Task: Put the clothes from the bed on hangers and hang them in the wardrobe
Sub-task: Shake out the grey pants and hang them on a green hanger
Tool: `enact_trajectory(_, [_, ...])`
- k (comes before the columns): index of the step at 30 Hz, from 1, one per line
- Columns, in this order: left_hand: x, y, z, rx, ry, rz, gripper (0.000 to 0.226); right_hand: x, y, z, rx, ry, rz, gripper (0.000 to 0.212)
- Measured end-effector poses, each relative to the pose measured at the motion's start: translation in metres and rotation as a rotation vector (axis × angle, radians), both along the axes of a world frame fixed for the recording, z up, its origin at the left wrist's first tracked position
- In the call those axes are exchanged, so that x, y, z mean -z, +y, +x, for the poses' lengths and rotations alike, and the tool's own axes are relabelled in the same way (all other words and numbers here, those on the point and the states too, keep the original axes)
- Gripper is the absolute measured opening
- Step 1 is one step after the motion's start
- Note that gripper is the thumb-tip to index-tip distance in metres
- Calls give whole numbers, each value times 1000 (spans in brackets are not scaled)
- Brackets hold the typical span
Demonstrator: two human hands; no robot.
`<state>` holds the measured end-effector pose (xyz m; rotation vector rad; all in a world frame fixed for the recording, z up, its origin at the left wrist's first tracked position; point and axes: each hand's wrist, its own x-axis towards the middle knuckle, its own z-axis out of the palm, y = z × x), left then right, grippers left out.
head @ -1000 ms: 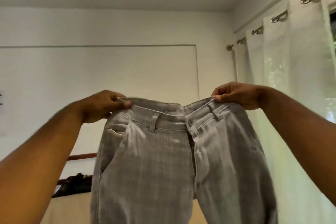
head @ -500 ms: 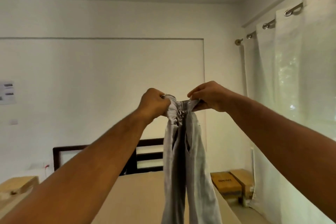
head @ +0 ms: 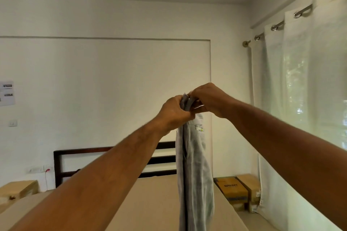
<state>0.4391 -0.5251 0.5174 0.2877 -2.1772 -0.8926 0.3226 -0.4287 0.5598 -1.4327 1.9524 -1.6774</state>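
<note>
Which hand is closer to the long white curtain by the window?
The right hand. It pinches the top of the folded grey trousers on the side toward the long white curtain; the left hand grips them on the other side, farther away.

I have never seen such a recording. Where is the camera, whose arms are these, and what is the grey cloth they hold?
There is no machine here. A person wears one wide-angle camera on the head, so you see the room as that person sees it. The left hand and the right hand meet and together grip the top of a pair of grey trousers, folded lengthwise so the legs hang down as one narrow strip. Below lies the bed with its dark headboard. Cardboard boxes stand on the floor by the white curtain. No hanger or wardrobe shows in this view.
</note>
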Motion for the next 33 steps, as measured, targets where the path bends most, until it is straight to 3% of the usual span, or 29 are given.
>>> enact_trajectory(4, [5,-12,7,-72,121,73,26,-1,4,-2,-162,131,26,34])
enact_trajectory(7, [7,-18,15,11,189,160,23,0,4,-15,75,726,156,64])
enact_trajectory(9, [10,-21,18,77,246,173,32,1,3,-18,172,953,289,72])
enact_trajectory(12, [19,-33,24,192,274,216,53,1,1,-20,129,896,330,43])
enact_trajectory(15, [35,-47,29,75,239,76,56,0,-9,-16,182,911,228,29])
enact_trajectory(17, [51,-51,30,-28,192,-31,54,-3,-16,-12,213,920,194,27])
enact_trajectory(21, [85,-55,30,-70,156,76,56,-19,-22,0,210,946,203,26])
enact_trajectory(26, [123,-62,23,7,65,136,46,-40,-20,7,218,981,135,26])
enact_trajectory(30, [145,-60,17,163,130,273,29,-45,-16,16,233,974,115,31])
enact_trajectory(33, [167,-53,16,199,197,316,47,-33,-20,19,286,949,116,29])
